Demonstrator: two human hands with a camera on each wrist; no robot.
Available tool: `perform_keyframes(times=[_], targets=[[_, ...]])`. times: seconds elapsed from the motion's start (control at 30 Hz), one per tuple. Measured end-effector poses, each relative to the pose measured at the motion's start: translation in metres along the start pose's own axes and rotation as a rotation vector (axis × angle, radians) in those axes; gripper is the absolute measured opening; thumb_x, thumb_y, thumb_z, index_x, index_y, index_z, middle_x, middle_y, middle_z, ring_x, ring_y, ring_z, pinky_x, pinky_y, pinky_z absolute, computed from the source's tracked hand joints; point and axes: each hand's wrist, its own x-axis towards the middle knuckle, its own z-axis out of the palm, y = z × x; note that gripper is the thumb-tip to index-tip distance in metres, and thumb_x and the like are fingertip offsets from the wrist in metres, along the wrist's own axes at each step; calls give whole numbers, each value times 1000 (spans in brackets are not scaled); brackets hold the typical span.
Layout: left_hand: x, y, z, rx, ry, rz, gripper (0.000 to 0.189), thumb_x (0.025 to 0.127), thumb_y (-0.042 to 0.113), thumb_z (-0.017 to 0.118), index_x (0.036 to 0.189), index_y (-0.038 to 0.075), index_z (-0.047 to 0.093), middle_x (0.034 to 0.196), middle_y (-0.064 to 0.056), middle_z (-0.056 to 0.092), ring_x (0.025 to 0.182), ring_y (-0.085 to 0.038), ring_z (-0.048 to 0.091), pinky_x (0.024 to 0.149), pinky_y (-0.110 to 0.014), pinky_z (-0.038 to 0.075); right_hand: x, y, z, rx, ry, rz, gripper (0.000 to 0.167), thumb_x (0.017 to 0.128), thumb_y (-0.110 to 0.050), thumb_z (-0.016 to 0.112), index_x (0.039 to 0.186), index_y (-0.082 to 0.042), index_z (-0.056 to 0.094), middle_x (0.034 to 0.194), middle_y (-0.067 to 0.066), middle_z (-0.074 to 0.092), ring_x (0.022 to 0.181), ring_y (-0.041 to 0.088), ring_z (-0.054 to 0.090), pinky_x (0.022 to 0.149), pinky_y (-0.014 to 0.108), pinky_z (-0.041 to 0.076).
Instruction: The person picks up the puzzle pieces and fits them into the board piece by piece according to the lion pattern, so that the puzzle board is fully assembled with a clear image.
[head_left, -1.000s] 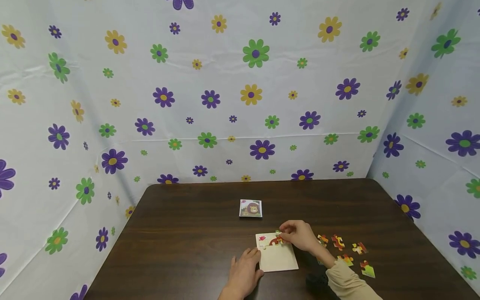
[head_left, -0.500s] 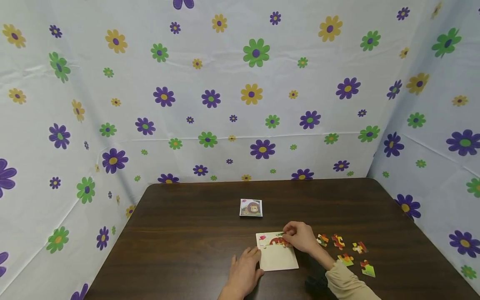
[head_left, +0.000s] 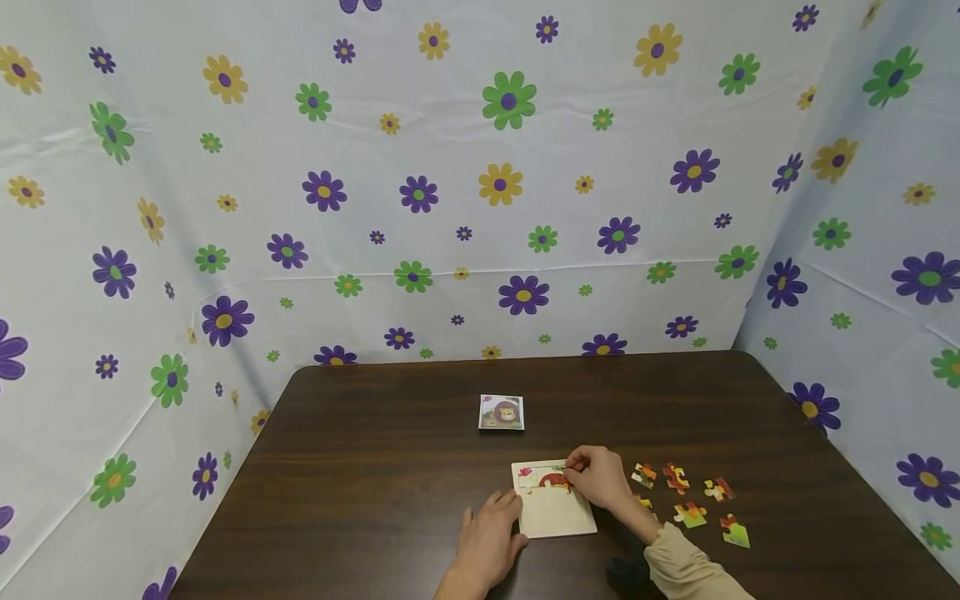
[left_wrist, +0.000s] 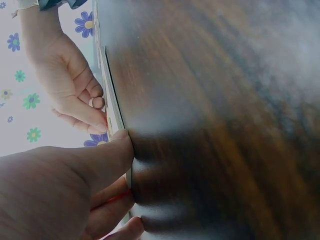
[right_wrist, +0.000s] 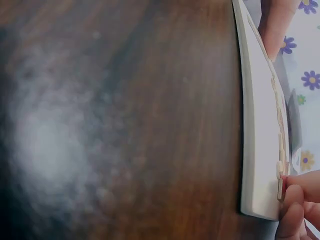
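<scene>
A pale wooden puzzle board (head_left: 557, 515) lies on the dark table, its far part filled with joined pieces showing a pink shape and reddish-brown mane. My right hand (head_left: 600, 477) is at the board's far right corner, thumb and finger pinching a puzzle piece (right_wrist: 280, 189) set down at the end of that row. Most of this piece is hidden behind the fingers. My left hand (head_left: 489, 537) rests with relaxed fingers against the board's left edge; in the left wrist view its thumb (left_wrist: 117, 147) touches the rim.
Several loose puzzle pieces (head_left: 691, 515) in red, yellow and green lie right of the board, one partly behind the right forearm. A square lion picture (head_left: 501, 413) sits farther back. Flowered cloth (head_left: 465, 167) hangs around the table; a black object (head_left: 626, 575) is under the right wrist.
The piece under my right fingers has gone from tilted over the board to lying level with the row. My right hand has shifted slightly right; my left hand has stayed put.
</scene>
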Motion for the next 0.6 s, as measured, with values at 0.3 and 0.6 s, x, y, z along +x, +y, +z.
perform_keyframes(times=[0.3,0.6], targets=[[0,1,-1,1,-2,3,45,78,23,77,120,11,65,126,-6,62,117,-30,55,85,-65,41,0,4,-4,-58,-12,-169,13,75,-3,77,76,-12,68,72,-5,58,62,9,50,57,24,43],[-1,1,-2,3,9,9,45,77,23,78,119,10,65,125,-6,63,116,-30,56,83,-64,42,2,19,-19,-175,-236,-457,11,80,-9,75,91,-6,75,98,7,71,93,26,65,80,46,52]])
